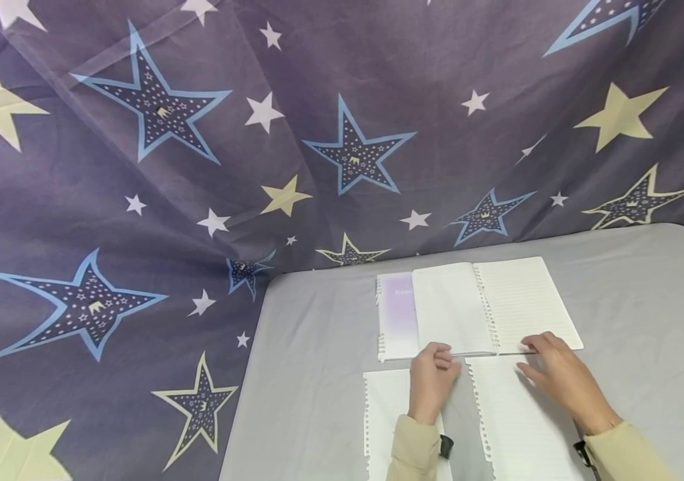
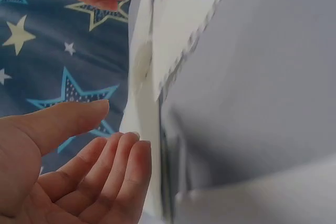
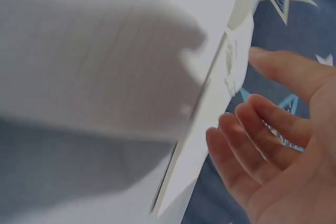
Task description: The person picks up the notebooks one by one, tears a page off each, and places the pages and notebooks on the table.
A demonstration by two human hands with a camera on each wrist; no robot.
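Note:
A loose-leaf notebook lies open on the grey surface, its lined right page (image 1: 525, 300) and blank left page (image 1: 449, 304) joined by a ring spine (image 1: 487, 304). Beyond the blank page shows a purple-and-white cover (image 1: 396, 300). Nearer me are two loose punched sheets, a left sheet (image 1: 385, 407) and a lined right sheet (image 1: 516, 407). My left hand (image 1: 431, 379) hovers at the notebook's lower left edge, partly covering the left sheet; fingers loosely bent, holding nothing. Over the right sheet, my right hand (image 1: 566, 382) has relaxed fingers near the lined page's lower edge. Contact is unclear.
The grey-covered table (image 1: 312, 374) extends left and right of the papers. A dark star-patterned curtain (image 1: 246, 153) hangs along its back and left sides. Black wrist straps (image 1: 584, 454) are worn at the sleeves.

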